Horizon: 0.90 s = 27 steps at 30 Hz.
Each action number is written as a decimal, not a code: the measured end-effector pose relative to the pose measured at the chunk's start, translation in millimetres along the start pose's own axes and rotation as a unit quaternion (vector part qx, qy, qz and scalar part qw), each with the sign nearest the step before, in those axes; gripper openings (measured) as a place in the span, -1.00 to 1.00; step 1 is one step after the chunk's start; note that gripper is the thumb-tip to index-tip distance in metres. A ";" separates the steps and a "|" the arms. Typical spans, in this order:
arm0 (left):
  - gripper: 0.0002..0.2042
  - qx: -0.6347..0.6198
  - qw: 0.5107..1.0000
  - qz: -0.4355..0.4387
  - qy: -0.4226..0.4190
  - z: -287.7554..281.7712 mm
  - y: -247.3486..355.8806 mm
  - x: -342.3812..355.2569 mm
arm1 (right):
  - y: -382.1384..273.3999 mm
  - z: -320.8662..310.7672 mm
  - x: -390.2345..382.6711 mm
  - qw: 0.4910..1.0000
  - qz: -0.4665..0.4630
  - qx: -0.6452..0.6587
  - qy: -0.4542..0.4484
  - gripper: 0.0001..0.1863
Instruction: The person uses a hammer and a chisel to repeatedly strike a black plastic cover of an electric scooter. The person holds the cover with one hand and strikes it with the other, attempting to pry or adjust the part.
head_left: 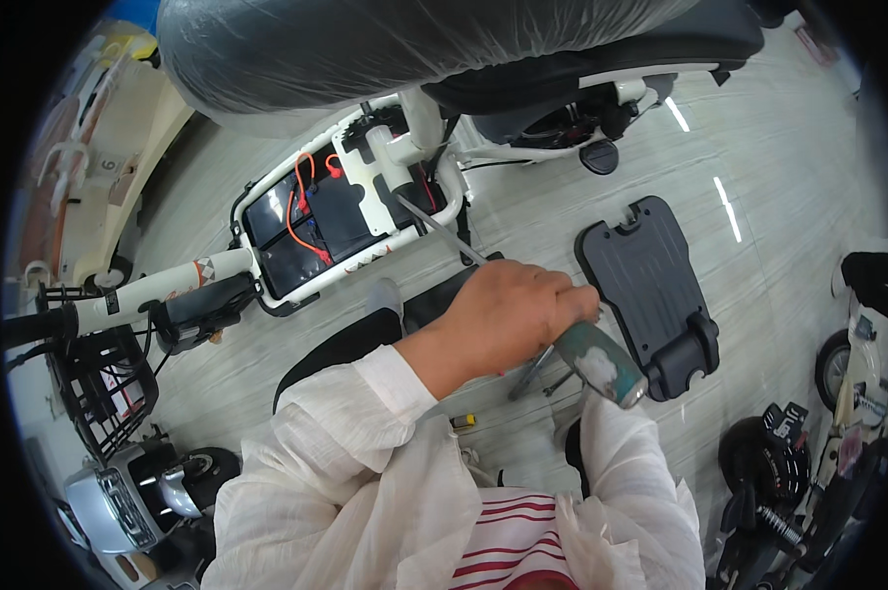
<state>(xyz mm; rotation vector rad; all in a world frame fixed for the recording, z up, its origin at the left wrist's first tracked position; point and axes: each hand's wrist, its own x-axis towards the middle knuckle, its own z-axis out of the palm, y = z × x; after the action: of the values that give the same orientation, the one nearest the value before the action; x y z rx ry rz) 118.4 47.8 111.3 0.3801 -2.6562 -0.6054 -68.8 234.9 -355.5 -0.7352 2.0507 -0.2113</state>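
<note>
So the screwdriver point(604, 366) (looks like one, anyway) is slanting over the open battery bay of a white scooter frame point(452, 197), butt end of the fat teal handle poking out past my fist and the shaft point(442, 230) running down toward the frame. My left hand point(522, 307) is wrapped tight round it, about where handle and shaft would meet. My right hand doesn't show, so can't tell you what it's up to.

Handling-wise, I'd call it stiff as anything, with a bit of heft in the handle but nothing tiring. The handle's scuffed and pale in a patch, so it's probably tough, maybe a touch slick if sweaty. Best hold is the thick handle, imo; the bare shaft is skinny and would likely twist in your fingers.

The tip ends right by the white bracket point(367, 187); can't tell if it's seated in anything. I'd be gentler around the orange wires point(290, 211) on those black batteries point(350, 218), they look way easier to damage. Above that there's the plastic-wrapped seat point(385, 59), and off to the right a black cover point(648, 285) lying on the pale floor point(758, 315).
</note>
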 end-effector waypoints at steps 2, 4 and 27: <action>-0.80 0.003 1.000 -0.021 0.011 -2.8 -5.3 -19.9 | -18.2 37.7 -9.4 0.997 0.009 0.062 0.046 -0.34; -0.79 0.004 1.000 -0.019 0.019 -11.1 -3.5 -22.0 | -26.0 41.9 -16.2 0.994 0.017 0.066 0.084 -0.36; -0.73 -0.074 0.995 -0.019 0.071 -51.0 -2.3 -51.8 | -229.2 -238.5 -413.0 0.850 -0.224 0.474 0.048 -0.60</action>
<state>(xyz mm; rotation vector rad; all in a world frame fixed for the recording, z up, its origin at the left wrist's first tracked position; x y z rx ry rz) 186.5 45.2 136.5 0.4135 -2.4567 -0.7541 -1.5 256.5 168.8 -0.5367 1.5247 -1.4313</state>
